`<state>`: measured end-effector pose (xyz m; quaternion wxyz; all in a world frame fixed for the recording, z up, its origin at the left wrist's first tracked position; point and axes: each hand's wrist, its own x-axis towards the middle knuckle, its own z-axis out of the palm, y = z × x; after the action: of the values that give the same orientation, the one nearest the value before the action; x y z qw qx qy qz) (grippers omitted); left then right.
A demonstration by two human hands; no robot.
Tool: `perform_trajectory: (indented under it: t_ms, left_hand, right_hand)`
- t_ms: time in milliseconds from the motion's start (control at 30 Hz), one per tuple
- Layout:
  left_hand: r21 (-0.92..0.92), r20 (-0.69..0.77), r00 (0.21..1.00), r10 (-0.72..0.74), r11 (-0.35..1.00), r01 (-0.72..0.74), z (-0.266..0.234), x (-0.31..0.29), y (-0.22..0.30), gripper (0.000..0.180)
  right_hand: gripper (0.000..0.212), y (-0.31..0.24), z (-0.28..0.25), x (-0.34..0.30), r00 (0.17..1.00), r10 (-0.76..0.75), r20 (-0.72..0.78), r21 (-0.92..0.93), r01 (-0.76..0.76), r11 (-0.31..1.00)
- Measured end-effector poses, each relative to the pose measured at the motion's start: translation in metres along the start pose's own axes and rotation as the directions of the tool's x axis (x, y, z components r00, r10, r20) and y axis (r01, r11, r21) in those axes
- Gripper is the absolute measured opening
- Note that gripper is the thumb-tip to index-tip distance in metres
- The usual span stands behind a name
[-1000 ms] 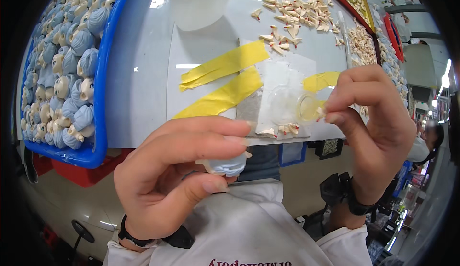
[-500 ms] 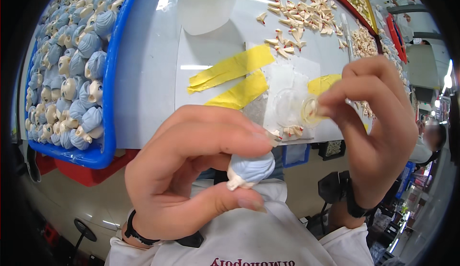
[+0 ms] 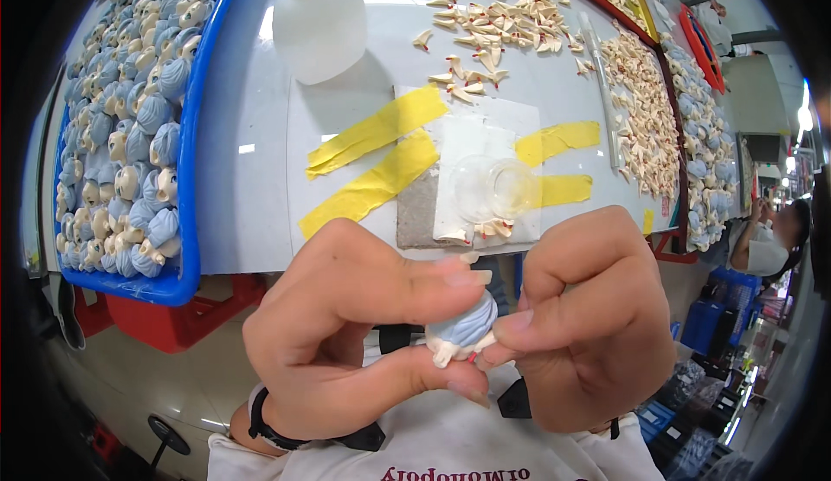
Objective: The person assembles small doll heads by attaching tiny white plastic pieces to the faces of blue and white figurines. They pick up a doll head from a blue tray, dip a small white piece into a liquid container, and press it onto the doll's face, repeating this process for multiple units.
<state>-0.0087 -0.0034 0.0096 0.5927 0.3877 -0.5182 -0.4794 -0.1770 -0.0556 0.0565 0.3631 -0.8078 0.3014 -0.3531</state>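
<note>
Between the thumb and fingers of my left hand (image 3: 333, 321) is a small doll head (image 3: 463, 327) with swirled blue hair and a cream underside. My right hand (image 3: 593, 321) pinches a small cream pointed piece (image 3: 486, 340) with a red tip against the head's right side; the fingertips partly hide the contact. A tiny cream bit (image 3: 469, 257) shows by my left forefinger. Just beyond my hands, a clear round dish (image 3: 463, 200) stands on a taped-down white pad, with a few red-tipped cream pieces (image 3: 493, 228) at its near side.
At left, a blue tray (image 3: 192, 195) holds many doll heads. A translucent bottle (image 3: 320, 35) stands at the back, near scattered cream pieces (image 3: 498, 18). Yellow tape strips (image 3: 376, 130) flank the pad. More pieces and heads lie to the right, where another person (image 3: 766, 243) sits.
My right hand has come from the clear dish down and left to the doll head, bringing the small cream piece. My left hand still holds the head; the view has shifted slightly.
</note>
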Motion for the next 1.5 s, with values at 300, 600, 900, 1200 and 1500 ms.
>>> perform_trajectory:
  t_ms: [300, 600, 900, 1200, 1500]
  left_hand:
    - [0.284, -0.003, 0.986, 0.168, 0.945, -0.16, -0.001, 0.002, 0.006, 0.041]
    - [0.326, -0.081, 0.988, 0.128, 0.94, -0.095, -0.021, 0.0, 0.008, 0.045]
    - [0.12, -0.227, 0.973, -0.041, 0.99, 0.069, -0.017, -0.006, 0.016, 0.038]
    - [0.171, -0.142, 0.989, 0.041, 0.985, -0.016, -0.019, -0.003, 0.012, 0.04]
    - [-0.021, -0.156, 0.987, -0.036, 0.999, 0.034, -0.014, -0.008, 0.017, 0.037]
  right_hand:
    - [0.029, 0.007, -0.004, 0.005, 0.997, -0.078, -0.018, -0.043, 0.077, 0.996]
    - [0.023, 0.074, -0.081, 0.097, 0.98, 0.15, 0.134, -0.498, -0.064, 0.865]
    - [0.015, 0.09, -0.064, 0.12, 0.937, 0.236, 0.258, -0.612, -0.031, 0.79]
    - [0.01, 0.09, -0.074, 0.109, 0.991, 0.132, 0.005, -0.486, -0.113, 0.867]
    - [0.009, 0.068, -0.091, 0.081, 0.935, 0.335, -0.119, -0.02, -0.34, 0.94]
